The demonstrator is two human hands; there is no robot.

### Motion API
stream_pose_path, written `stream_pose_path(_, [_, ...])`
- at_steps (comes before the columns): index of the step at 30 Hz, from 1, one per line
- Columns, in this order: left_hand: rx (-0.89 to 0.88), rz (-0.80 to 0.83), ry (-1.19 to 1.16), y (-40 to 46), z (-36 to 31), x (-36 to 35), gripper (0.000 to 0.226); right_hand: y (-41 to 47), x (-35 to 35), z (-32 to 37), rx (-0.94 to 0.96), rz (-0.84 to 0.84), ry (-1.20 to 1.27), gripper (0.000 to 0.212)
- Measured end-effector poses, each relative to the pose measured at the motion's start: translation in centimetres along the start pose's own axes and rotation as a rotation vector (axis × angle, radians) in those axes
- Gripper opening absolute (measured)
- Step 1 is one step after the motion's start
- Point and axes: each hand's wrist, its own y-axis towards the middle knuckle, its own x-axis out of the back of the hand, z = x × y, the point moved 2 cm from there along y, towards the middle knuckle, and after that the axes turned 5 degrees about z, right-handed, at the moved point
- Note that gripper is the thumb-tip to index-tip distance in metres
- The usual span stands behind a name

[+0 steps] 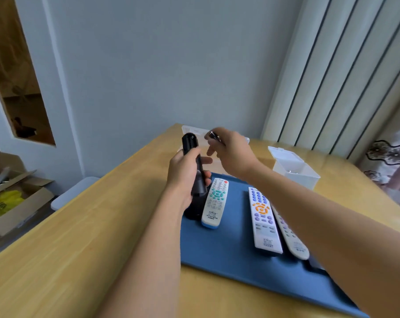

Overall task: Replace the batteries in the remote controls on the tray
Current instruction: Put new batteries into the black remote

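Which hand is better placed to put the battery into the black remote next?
The right hand. It already pinches a battery just beside the top of the black remote, while the left hand is wrapped around that remote, holding it upright above the tray.

Blue tray (229,253) on light wood-grain tabletop (79,237). Black remote (193,157). White remote (215,201), teal buttons, blue end. White remote (264,220), orange and purple buttons. White box (293,166). Curtain (387,161), dark floral pattern. Yellow bag (7,201) in brown carton (15,193).
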Motion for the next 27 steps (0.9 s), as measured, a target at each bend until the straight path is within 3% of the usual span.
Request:
stream_pose_path(5, [0.068, 0.308, 0.081, -3.7, 0.1, -4.8, 0.028, -9.6, 5.7, -1.6, -0.153, -0.08, 0.672, 0.013])
stream_pose_path(10, [0.175, 0.496, 0.152, -7.2, 3.2, -9.1, 0.046, -17.5, 8.9, -4.8, -0.384, -0.264, 0.938, 0.011])
stream_pose_path(16, [0.262, 0.55, 0.278, -10.1, 6.6, -11.9, 0.054, -20.0, 9.8, -6.0, -0.382, -0.456, 1.176, 0.011])
stream_pose_path(20, [0.267, 0.577, 0.296, -10.4, 7.1, -12.1, 0.05, -19.9, 9.3, -5.7, -0.363, -0.52, 1.157, 0.015])
stream_pose_path(24, [0.24, 0.592, 0.378, -10.4, 7.2, -12.0, 0.048, -20.0, 9.7, -5.4, -0.284, -0.591, 0.925, 0.013])
stream_pose_path(27, [0.201, 0.607, 0.391, -10.7, 7.3, -12.2, 0.033, -20.2, 9.9, -5.2, -0.231, -0.609, 0.741, 0.017])
